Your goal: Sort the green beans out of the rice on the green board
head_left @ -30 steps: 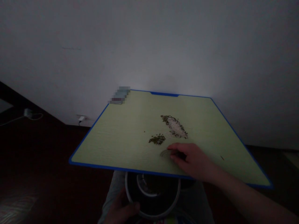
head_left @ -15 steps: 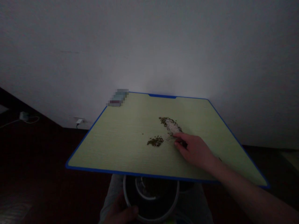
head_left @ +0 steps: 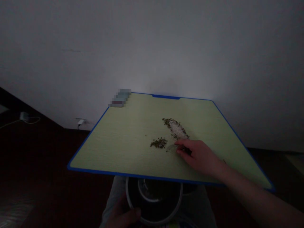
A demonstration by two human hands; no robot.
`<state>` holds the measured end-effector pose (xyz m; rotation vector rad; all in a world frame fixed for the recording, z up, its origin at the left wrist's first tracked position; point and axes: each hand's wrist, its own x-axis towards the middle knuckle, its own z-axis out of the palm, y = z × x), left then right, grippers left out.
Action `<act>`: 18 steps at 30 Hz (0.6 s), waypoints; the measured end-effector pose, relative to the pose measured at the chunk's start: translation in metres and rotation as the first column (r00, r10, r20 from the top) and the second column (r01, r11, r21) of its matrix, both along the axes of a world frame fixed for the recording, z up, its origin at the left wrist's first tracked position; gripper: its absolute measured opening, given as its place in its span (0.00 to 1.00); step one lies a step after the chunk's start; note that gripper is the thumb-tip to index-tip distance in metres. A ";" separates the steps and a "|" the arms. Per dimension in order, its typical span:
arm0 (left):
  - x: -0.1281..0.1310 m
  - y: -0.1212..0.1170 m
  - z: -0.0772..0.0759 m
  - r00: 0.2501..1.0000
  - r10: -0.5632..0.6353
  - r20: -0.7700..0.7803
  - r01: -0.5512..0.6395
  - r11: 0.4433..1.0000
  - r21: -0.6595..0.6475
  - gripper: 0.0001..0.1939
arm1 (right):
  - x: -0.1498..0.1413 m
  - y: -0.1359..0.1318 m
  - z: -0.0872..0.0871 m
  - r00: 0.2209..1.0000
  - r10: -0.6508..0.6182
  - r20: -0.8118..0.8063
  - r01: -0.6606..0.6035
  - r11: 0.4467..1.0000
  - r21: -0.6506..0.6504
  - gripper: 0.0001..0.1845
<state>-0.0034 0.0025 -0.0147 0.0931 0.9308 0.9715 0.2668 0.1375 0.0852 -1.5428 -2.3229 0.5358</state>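
So the thing in play is a thin, see-through curved piece [head_left: 171,147], sitting low over the counter [head_left: 118,139], right where the right hand [head_left: 198,155] is. That hand has it pinched between thumb and fingers, and the free end pokes out to the left of the fingertips. Too dim to say what it's made of, sorry. A tiny dark bit [head_left: 167,151] is just by that free end.

Just left of the piece there's a small pile of greenish-brown bits [head_left: 159,143], with some paler ones mixed in. The bigger pile [head_left: 176,129] is on the far side of the right hand, pretty much up against the fingers: whitish grains in the middle, darker bits round the edges. One lone speck [head_left: 145,135] lies off to the left of the small pile.

The left hand [head_left: 125,218] is down below the near edge, well apart from the piles, holding the left side of a round dark container [head_left: 163,221] by its pale rim, thumb on the rim. There's a pale curved edge inside, but the contents are too dark to make out. It's between the person's legs [head_left: 114,193].

Also, a blurred-out flat item [head_left: 121,98] sits at the counter's far left corner, by the wall [head_left: 152,47].
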 end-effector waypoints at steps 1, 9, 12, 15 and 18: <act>0.000 0.000 -0.001 1.000 0.003 0.005 -0.003 1.000 0.001 0.43 | 0.001 -0.001 0.001 1.000 -0.004 -0.008 0.004 1.000 -0.011 0.15; 0.003 -0.001 0.002 1.000 0.003 0.010 -0.003 1.000 0.008 0.40 | -0.007 0.008 0.002 0.999 -0.023 0.022 0.023 1.000 0.017 0.17; 0.004 0.000 0.006 1.000 0.005 0.006 -0.005 1.000 0.022 0.42 | -0.007 0.010 0.003 1.000 0.002 0.023 -0.002 1.000 0.006 0.16; 0.005 0.001 0.007 1.000 0.003 0.002 -0.003 0.999 0.036 0.44 | -0.004 0.005 0.006 0.999 0.018 0.029 -0.018 1.000 -0.009 0.15; 0.006 0.001 0.005 1.000 0.011 0.007 -0.011 0.997 0.074 0.46 | -0.003 -0.004 0.008 1.000 -0.010 0.020 0.010 1.000 -0.011 0.15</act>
